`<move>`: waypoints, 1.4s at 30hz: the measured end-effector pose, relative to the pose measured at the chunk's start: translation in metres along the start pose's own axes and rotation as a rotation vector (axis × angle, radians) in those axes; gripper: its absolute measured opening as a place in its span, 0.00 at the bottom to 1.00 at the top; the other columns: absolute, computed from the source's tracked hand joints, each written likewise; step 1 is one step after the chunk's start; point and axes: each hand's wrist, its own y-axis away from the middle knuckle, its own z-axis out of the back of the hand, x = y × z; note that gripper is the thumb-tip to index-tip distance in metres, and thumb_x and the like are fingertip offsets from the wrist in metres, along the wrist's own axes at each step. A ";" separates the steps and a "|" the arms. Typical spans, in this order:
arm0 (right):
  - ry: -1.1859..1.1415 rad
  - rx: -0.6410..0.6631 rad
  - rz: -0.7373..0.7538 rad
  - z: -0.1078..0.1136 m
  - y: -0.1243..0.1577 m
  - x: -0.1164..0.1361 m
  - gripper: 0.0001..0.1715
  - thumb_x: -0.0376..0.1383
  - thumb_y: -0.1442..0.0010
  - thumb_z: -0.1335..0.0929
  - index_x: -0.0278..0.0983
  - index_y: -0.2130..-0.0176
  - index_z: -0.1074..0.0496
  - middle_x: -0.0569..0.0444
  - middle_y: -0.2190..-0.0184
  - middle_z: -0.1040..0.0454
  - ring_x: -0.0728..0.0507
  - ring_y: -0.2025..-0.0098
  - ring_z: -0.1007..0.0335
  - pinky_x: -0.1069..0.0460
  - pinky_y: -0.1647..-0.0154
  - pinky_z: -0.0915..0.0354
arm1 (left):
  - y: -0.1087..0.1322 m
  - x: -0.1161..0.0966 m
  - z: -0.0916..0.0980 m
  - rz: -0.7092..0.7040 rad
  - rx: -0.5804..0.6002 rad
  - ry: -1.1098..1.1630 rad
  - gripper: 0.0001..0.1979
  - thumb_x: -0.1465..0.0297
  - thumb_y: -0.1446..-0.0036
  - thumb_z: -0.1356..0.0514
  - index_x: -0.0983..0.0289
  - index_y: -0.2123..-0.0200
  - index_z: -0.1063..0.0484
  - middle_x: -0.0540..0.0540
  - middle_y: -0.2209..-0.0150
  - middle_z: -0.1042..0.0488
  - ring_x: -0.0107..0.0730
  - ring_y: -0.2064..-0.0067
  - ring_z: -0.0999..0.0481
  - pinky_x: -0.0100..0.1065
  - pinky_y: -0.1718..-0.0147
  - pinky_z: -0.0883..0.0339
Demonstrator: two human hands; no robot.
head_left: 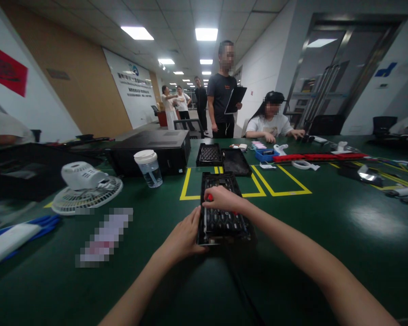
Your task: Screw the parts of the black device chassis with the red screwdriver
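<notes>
In front of me on the green table lies a black open case (224, 228) filled with rows of dark rounded parts. My left hand (187, 231) grips its left side, fingers along the edge and thumb at the near corner. Over the upper part of the case, my right hand (217, 198) is closed in a pinch on a small red piece (210, 197), whose exact kind I cannot make out. Another red spot shows under the right wrist. What the right palm covers is hidden.
Beyond the case stand a second black case (209, 156) and a black lid (237, 162). A lidded cup (149, 168), a white fan (87, 185) and a large black box (149, 151) are left. A blue bin (267, 155) lies right. People are across the table.
</notes>
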 end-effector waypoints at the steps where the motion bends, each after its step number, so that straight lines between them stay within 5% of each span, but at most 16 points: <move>1: -0.016 -0.034 -0.002 0.011 0.005 -0.003 0.13 0.39 0.47 0.34 0.33 0.65 0.27 0.49 0.66 0.24 0.45 0.62 0.28 0.54 0.61 0.37 | 0.000 -0.001 0.001 -0.005 -0.007 0.001 0.54 0.58 0.60 0.39 0.63 0.38 0.69 0.66 0.36 0.58 0.50 0.36 0.54 0.48 0.43 0.49; 6: -0.701 -0.374 -0.110 0.059 0.036 -0.027 0.07 0.33 0.52 0.33 0.33 0.69 0.34 0.60 0.83 0.34 0.52 0.83 0.37 0.58 0.81 0.41 | 0.000 -0.002 0.002 -0.040 -0.028 -0.025 0.50 0.55 0.59 0.39 0.64 0.38 0.61 0.64 0.36 0.55 0.47 0.36 0.53 0.44 0.41 0.53; 14: -1.627 -0.865 -0.318 0.067 0.058 -0.073 0.08 0.27 0.56 0.34 0.34 0.78 0.39 0.59 0.85 0.37 0.53 0.82 0.39 0.59 0.84 0.42 | 0.000 -0.003 0.005 -0.008 0.089 -0.027 0.43 0.52 0.59 0.38 0.59 0.41 0.46 0.59 0.35 0.58 0.50 0.36 0.58 0.48 0.42 0.54; 19: -1.701 -0.895 -0.467 0.053 0.057 -0.102 0.07 0.29 0.52 0.37 0.35 0.78 0.42 0.60 0.86 0.39 0.52 0.83 0.39 0.58 0.83 0.38 | 0.001 -0.009 0.018 -0.017 0.164 0.018 0.43 0.47 0.60 0.39 0.54 0.41 0.47 0.57 0.35 0.56 0.52 0.35 0.60 0.52 0.43 0.55; 24: -1.709 -0.906 -0.543 0.049 0.059 -0.116 0.05 0.30 0.51 0.37 0.35 0.76 0.41 0.62 0.86 0.39 0.53 0.86 0.42 0.57 0.86 0.40 | -0.010 -0.020 0.029 -0.073 0.039 0.002 0.21 0.55 0.43 0.50 0.59 0.50 0.34 0.56 0.49 0.32 0.39 0.46 0.35 0.40 0.48 0.44; 29: -1.726 -0.878 -0.520 0.054 0.058 -0.117 0.07 0.31 0.51 0.37 0.36 0.77 0.42 0.62 0.87 0.40 0.53 0.87 0.44 0.58 0.88 0.45 | -0.042 -0.028 0.032 -0.139 -0.042 -0.082 0.12 0.66 0.41 0.49 0.61 0.58 0.30 0.54 0.59 0.26 0.35 0.57 0.28 0.32 0.58 0.38; 42: -1.761 -0.795 -0.405 0.061 0.063 -0.105 0.07 0.32 0.52 0.37 0.36 0.78 0.43 0.61 0.86 0.39 0.52 0.87 0.45 0.58 0.88 0.46 | -0.112 -0.037 -0.012 -0.091 0.046 -0.080 0.08 0.68 0.48 0.39 0.62 0.63 0.28 0.54 0.64 0.26 0.36 0.59 0.27 0.35 0.59 0.35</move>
